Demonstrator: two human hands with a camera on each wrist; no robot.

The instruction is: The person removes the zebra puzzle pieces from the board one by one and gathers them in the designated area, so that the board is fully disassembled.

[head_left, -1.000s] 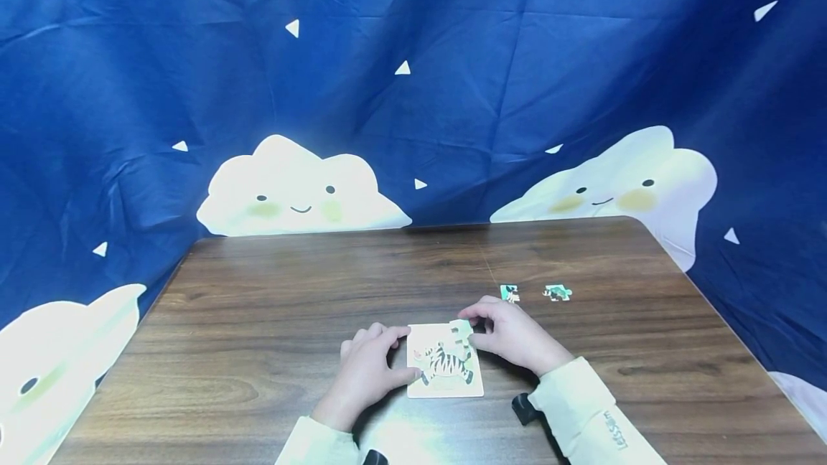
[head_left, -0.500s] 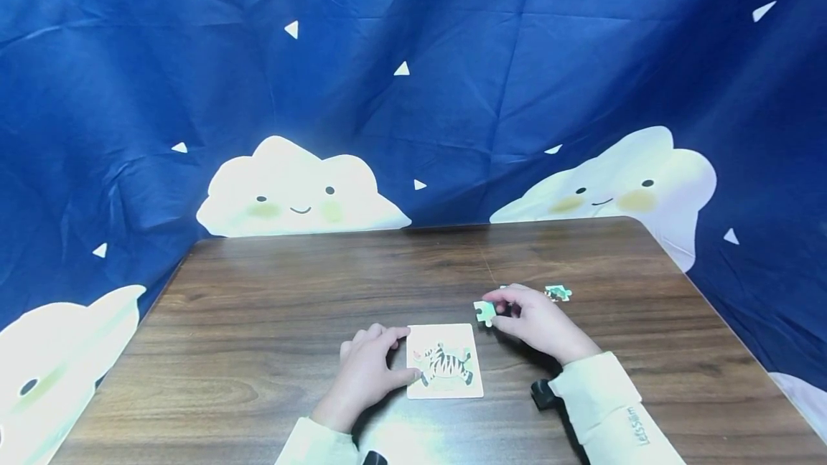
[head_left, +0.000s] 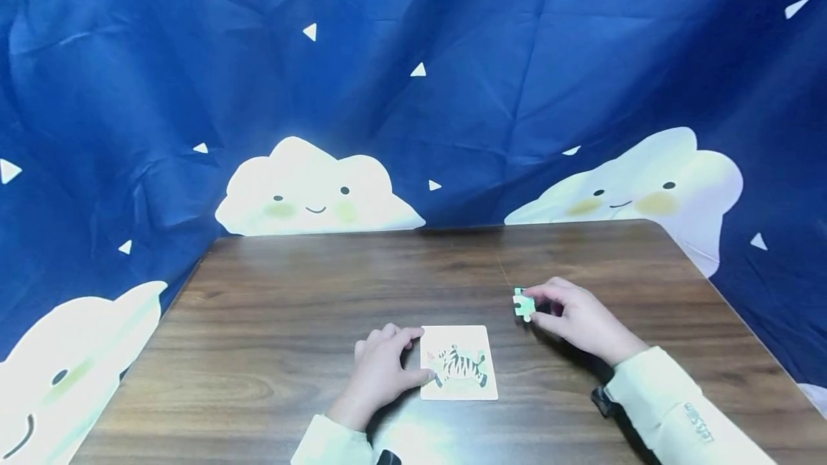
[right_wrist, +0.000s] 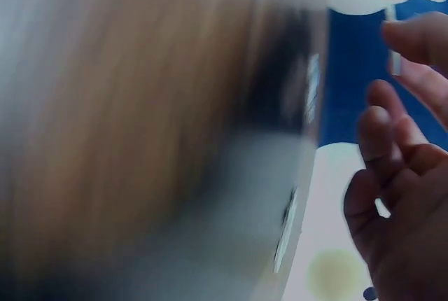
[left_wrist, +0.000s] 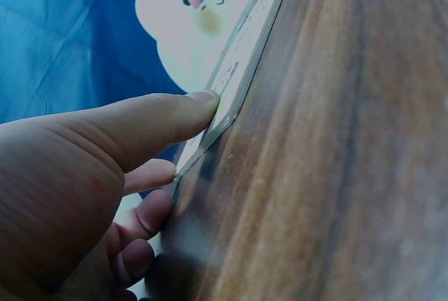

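Observation:
A square puzzle board (head_left: 473, 339) with a striped zebra picture lies flat on the table. My left hand (head_left: 381, 372) rests at its left side, its straight thumb (left_wrist: 189, 108) pressing on the face and the index fingertip at the far corner. To the right and farther back, my right hand (head_left: 578, 318) pinches a green-and-white puzzle piece (head_left: 525, 308) between thumb and fingers. Edge-on in the right wrist view, the held piece (right_wrist: 395, 63) is raised off the table. A bit of green from another piece (head_left: 519, 291) shows just behind it.
In the right wrist view, two loose puzzle pieces lie on the table: one piece (right_wrist: 313, 87) and another piece (right_wrist: 285, 234). The brown wooden table (head_left: 310, 300) ends at a blue curtain (head_left: 362, 85) printed with white clouds.
My right hand has carried the pinched puzzle piece from the board's far right corner out to the right and back, over the loose pieces. My left hand stays on the board. The head view shifts slightly.

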